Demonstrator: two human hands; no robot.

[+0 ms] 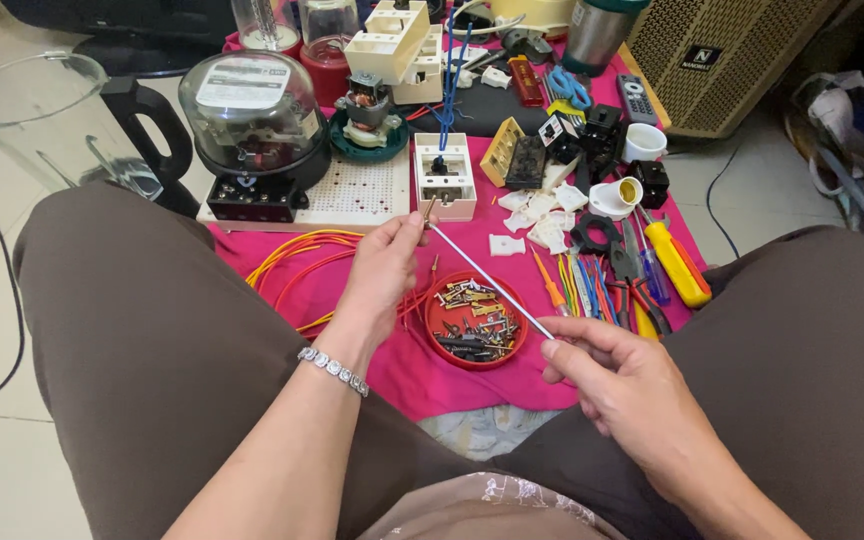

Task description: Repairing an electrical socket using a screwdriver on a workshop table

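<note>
White wire [487, 278] above red dish [475, 320] | left hand [384, 270] pinches bared tip, right hand [612, 375] grips other end | socket box [445, 177] beyond dish open, seemingly unwired.

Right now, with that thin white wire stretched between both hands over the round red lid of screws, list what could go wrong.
1. The thin white wire runs just above the round red lid of screws; a dip of the right hand might tip or scatter them.
2. The bare wire tip at the left hand could prick a finger.
3. The orange wires loop beside the left wrist and might snag.
</note>
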